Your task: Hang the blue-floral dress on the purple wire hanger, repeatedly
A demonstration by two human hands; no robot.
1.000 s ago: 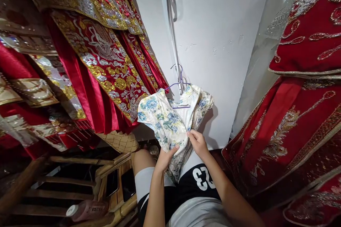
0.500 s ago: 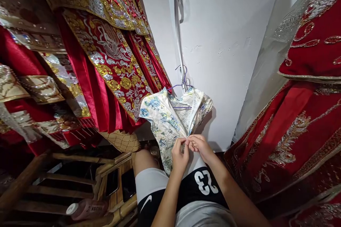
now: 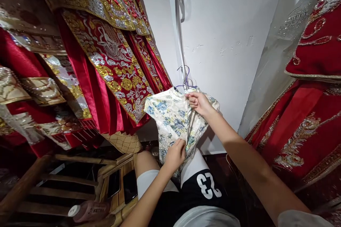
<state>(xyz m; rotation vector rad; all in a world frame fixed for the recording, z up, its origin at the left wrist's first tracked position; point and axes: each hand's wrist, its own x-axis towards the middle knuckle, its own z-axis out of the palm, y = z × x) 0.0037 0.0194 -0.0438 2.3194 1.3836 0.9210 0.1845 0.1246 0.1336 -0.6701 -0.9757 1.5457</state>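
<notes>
pinkish bottle (image 3: 92, 211), contents unclear, by bamboo seat (image 3: 120, 198) | white wall (image 3: 223, 17) between red embroidered gowns (image 3: 117, 64) | hands apart: left hand (image 3: 176, 154) pinches floral blouse (image 3: 170, 115) at front, right hand (image 3: 199, 103) at neckline

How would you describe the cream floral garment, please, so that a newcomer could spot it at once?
Find the plain white wall, then the thin purple hanger before it. From that hangs the short-sleeved garment, with the left hand low and the right hand high on it. Blue flowers distinguish it from the red embroidered clothing on both sides.
</notes>
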